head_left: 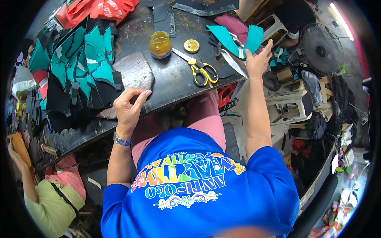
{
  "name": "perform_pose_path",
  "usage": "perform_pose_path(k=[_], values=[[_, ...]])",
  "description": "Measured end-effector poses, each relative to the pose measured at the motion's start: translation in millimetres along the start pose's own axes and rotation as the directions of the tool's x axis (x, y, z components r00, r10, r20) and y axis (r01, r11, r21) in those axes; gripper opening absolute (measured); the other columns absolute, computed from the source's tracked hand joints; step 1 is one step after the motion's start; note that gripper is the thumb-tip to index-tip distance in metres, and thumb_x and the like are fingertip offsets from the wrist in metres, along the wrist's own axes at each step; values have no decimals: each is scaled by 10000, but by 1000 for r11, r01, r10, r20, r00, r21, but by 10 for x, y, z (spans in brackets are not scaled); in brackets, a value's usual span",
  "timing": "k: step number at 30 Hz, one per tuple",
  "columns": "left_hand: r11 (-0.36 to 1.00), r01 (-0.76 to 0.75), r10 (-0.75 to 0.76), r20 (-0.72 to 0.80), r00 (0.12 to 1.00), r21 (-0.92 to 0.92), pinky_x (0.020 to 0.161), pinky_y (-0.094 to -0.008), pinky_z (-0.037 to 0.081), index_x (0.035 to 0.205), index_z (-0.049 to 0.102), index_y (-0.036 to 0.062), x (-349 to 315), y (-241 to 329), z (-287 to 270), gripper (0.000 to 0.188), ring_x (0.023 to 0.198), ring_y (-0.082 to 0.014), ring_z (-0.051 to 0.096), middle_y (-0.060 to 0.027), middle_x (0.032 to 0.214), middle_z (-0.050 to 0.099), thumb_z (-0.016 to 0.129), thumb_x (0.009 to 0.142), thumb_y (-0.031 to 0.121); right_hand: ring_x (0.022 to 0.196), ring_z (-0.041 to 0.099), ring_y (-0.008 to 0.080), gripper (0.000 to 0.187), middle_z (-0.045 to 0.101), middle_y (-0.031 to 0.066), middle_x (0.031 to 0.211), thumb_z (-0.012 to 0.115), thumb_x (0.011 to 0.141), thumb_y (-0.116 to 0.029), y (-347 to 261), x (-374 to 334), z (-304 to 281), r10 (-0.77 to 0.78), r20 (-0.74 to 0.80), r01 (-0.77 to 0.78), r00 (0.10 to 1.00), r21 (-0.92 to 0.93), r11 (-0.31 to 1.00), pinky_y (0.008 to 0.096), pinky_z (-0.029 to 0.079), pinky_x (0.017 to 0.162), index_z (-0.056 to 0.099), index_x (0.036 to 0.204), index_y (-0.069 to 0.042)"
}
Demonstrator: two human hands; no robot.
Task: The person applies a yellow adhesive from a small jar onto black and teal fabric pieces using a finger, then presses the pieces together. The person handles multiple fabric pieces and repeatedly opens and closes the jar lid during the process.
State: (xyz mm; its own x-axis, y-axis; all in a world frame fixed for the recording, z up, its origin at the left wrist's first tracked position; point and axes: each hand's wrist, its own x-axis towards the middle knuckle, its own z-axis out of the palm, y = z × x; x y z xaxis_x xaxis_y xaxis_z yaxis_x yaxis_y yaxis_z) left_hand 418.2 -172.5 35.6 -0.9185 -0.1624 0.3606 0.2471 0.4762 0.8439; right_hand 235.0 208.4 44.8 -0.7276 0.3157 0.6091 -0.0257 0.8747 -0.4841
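My left hand is at the table's front edge, by the corner of a worn grey slab. Its fingers are curled, with thumb and forefinger close together; anything between them is hidden. My right hand reaches over the table's right end, fingers stretched and spread. The thumb is at the lower end of a teal V-shaped fabric piece with a small white patch at its point. Between my hands lie yellow-and-black scissors, blades partly apart. A glass jar of amber stuff stands beside a round gold lid.
Teal and black cut pieces are heaped on the table's left. Red cloth lies behind them. To the right are a standing fan and a pale plastic stool. Another person in a light-green shirt is at lower left.
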Motion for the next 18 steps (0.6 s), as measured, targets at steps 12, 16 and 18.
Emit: perform_pose_path(k=[12,16,18], values=[[999,-15,13,51,999,32,1063,-405,439,1519,295,36,902,-393,544,975,1336,-316,466,-211,1511,346,843,728,190,1086,588,405,916,640,250,1130,755,772,-172,-1164,-443,714,-455,526,323,719,326,888,476,485,944,263,1544,-181],[994,-13,5,77,997,113,1099,-400,401,1526,288,34,1192,-481,654,1056,1365,-320,456,-212,1514,390,885,685,262,1050,601,406,916,651,253,1104,770,763,-200,-1241,-406,823,-425,575,352,699,241,904,476,489,931,280,1536,-187],[993,-15,3,101,995,120,1109,-374,386,1507,319,10,1247,-509,685,1024,1335,-315,493,-224,1430,501,879,691,273,1041,601,409,909,651,244,1115,771,756,-190,-1231,-416,840,-410,562,297,718,285,911,479,491,918,292,1528,-179]])
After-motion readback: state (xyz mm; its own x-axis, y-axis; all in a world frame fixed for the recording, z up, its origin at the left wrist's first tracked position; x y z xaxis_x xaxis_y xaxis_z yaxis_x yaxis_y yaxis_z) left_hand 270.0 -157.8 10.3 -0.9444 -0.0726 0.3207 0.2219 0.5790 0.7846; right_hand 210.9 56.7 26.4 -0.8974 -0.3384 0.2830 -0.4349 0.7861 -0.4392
